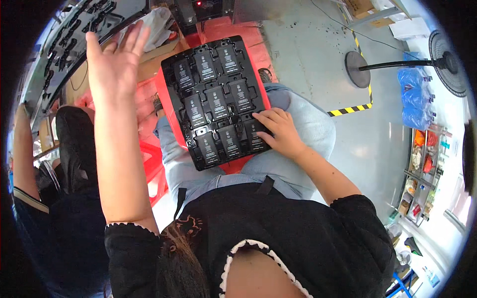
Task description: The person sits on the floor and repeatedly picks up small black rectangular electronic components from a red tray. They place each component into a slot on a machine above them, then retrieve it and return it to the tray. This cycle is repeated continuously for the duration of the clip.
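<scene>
A black moulded tray (226, 119) lies tilted in front of me, over a red surface and close above my knees. Several flat black battery packs (215, 103) with pale print sit in its pockets in rows. My right hand (279, 130) rests at the tray's near right edge, fingers bent over the battery pack (254, 133) in that corner; whether it grips the pack I cannot tell. My left hand (117, 62) is raised to the left of the tray, palm up and fingers spread, with nothing in it. It is beside a dark work surface.
At upper left a dark bench (74, 44) carries rows of small black parts. A co-worker's arm (24, 144) is at the far left. Beyond the tray stands a cardboard box (161, 52) with clear plastic. To the right are a black standing fan (357, 69) and shelves (420, 174).
</scene>
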The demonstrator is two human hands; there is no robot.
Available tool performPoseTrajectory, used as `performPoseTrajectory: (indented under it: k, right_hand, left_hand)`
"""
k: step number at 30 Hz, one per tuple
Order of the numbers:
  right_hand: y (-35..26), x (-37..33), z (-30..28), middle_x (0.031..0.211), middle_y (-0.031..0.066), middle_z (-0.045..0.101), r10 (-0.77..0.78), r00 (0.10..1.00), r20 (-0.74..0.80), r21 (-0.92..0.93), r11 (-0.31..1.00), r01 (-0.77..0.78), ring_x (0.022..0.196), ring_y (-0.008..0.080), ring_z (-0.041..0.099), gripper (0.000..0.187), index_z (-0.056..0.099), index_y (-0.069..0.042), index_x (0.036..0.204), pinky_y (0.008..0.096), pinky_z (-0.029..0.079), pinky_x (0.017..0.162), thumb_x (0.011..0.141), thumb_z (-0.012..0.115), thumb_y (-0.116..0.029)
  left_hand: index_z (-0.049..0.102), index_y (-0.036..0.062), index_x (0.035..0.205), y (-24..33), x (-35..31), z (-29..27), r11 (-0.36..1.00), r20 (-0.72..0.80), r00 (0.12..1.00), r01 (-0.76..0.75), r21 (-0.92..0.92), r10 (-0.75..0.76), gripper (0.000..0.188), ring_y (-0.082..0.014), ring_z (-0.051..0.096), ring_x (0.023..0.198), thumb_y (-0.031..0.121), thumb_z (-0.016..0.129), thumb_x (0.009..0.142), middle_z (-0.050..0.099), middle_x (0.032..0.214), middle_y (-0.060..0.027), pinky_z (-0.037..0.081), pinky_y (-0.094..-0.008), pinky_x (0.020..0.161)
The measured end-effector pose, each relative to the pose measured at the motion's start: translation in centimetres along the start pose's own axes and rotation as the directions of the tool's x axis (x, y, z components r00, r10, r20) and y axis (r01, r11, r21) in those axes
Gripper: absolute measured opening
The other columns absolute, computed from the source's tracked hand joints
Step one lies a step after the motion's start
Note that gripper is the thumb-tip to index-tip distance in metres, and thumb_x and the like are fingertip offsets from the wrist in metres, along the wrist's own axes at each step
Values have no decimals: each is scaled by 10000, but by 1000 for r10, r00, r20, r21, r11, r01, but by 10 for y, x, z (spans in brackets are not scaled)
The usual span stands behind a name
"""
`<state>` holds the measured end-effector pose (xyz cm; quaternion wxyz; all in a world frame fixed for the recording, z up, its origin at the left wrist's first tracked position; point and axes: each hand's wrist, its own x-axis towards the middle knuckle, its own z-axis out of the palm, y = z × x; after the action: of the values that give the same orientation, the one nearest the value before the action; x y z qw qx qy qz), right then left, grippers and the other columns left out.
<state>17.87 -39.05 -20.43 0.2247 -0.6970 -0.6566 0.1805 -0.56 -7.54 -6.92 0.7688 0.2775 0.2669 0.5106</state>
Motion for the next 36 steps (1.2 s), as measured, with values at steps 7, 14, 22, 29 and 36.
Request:
performPoseTrajectory:
  k: [7,14,22,29,36]
  right_hand:
    - [-6,13,21,959,97,587,4,997,81,329,944,-31,954,284,565,383,665,-64,1075,382,466,844,701,747,-48]
    - [-8,32,10,881,104,627,320,934,157,655,674,-341,833,285,608,241,702,-45,957,361,487,783,720,739,-42]
    - [-6,16,-1,1303,74,596,-56,995,-83,111,992,65,1184,304,527,522,620,-101,1235,467,403,997,733,758,-134]
    - [-13,20,1,1386,62,493,-166,950,263,-46,982,184,1306,286,423,771,479,-134,1374,520,305,1095,672,797,-161]
    - [7,10,10,1203,61,623,-169,986,0,20,985,169,1223,290,512,566,591,-112,1259,490,357,1052,724,770,-153]
  left_hand:
    - [468,-52,1269,4,39,12,981,-209,962,-157,110,177,360,-365,500,1232,201,497,1015,535,1295,-206,436,-563,1055]
    - [600,-42,1132,17,-20,-24,945,-186,958,-157,286,216,327,-226,606,1027,234,628,959,639,1134,-137,475,-391,918]
    - [603,1,1221,95,-107,-83,910,-170,973,-78,406,159,341,-195,651,1046,245,580,983,666,1170,-119,532,-327,881]
    - [575,-12,1267,111,-149,-93,939,-226,972,16,343,66,385,-217,621,1118,217,608,959,638,1231,-124,485,-373,964]
    - [558,-12,1292,105,-188,-101,885,-230,971,54,463,61,425,-199,595,1149,278,559,981,625,1251,-109,471,-355,984]
